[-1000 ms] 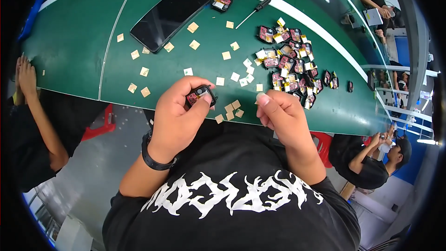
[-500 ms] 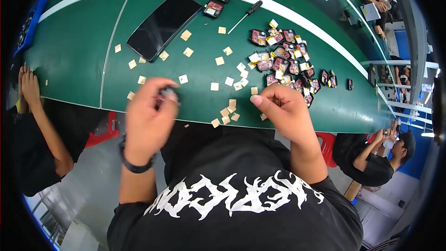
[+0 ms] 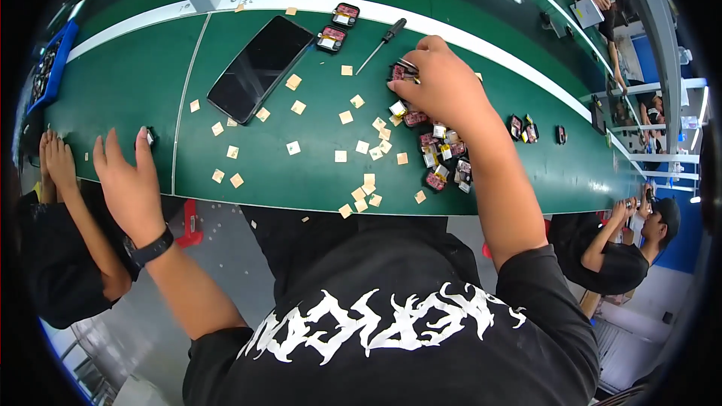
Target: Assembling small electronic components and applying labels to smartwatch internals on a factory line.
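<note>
Right hand: fingers bent and pinched together over the far end of the pile of small parts, closing on one small dark red-and-black part at the fingertips. The grasp looks just made or being made; the part sits at the pile's top edge, touching the belt or barely off it, I cannot tell which.

Left hand: fingers spread and slack, holding nothing. It hangs over the near edge of the green belt, well to the left of the pile. One small dark part lies on the belt just beside its fingertips, apart from them. A black band sits on that wrist.

Further out from the pile: pale square bits scattered to its left across the belt; a black phone lying flat beyond those; two more small parts past the phone's far corner; a screwdriver just beyond the right hand. A few loose parts lie right of the pile.

Judgement: the step in hand is a pick from the pile, with the single part by the left hand already set apart. The next move calls for a clean lift of that one part without dragging its neighbours, then bringing it toward the body where both hands can meet.
</note>
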Available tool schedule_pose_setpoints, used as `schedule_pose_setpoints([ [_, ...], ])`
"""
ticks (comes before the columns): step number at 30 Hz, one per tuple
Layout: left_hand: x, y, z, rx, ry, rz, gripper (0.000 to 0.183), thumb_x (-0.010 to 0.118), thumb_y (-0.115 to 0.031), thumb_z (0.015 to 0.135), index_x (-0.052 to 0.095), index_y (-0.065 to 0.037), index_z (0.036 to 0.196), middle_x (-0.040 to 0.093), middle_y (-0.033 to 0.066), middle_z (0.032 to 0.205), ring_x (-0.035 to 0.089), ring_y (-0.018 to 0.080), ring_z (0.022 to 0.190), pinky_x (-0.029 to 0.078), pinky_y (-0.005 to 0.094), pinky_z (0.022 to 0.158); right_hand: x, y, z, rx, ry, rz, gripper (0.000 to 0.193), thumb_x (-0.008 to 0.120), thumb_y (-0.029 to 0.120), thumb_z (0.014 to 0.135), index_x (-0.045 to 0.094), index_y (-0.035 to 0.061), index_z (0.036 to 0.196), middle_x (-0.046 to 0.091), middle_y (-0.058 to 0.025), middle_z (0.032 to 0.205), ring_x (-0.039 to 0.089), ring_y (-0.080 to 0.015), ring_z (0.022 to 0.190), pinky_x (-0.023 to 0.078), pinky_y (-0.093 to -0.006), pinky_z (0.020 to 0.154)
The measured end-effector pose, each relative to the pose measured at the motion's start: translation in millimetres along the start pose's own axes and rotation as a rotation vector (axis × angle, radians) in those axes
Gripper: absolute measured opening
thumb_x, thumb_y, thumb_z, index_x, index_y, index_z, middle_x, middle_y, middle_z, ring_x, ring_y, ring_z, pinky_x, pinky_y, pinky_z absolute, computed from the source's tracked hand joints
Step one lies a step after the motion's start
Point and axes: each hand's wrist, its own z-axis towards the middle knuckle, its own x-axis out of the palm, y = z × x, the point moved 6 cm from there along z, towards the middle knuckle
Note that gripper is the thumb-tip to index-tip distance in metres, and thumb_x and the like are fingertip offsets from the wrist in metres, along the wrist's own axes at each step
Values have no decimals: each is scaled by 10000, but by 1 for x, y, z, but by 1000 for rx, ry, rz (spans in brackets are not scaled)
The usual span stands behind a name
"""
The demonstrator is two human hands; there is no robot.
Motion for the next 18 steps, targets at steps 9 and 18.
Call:
schedule_pose_setpoints([
  [9, 6, -158, -119, -250, 986, -1883, 521, 651, -102, 1007, 451, 3, 1477, 648, 144, 1248, 665, 148, 995, 529, 258, 780, -10, 88, -52, -526, 59, 492, 405, 892, 160, 694, 717, 38, 1038, 644, -100, 1101, 676, -289, 923, 559, -374, 750],
  [18, 27, -164, -123, -365, 1062, -1895, 356, 588, 1, 1007, 510, 3, 1355, 673, 91, 1113, 695, 137, 910, 540, 242, 722, 2, 62, -101, -231, 162, 833, 290, 696, 96, 951, 675, -34, 1210, 637, -116, 1042, 614, -203, 901, 495, -304, 739],
])
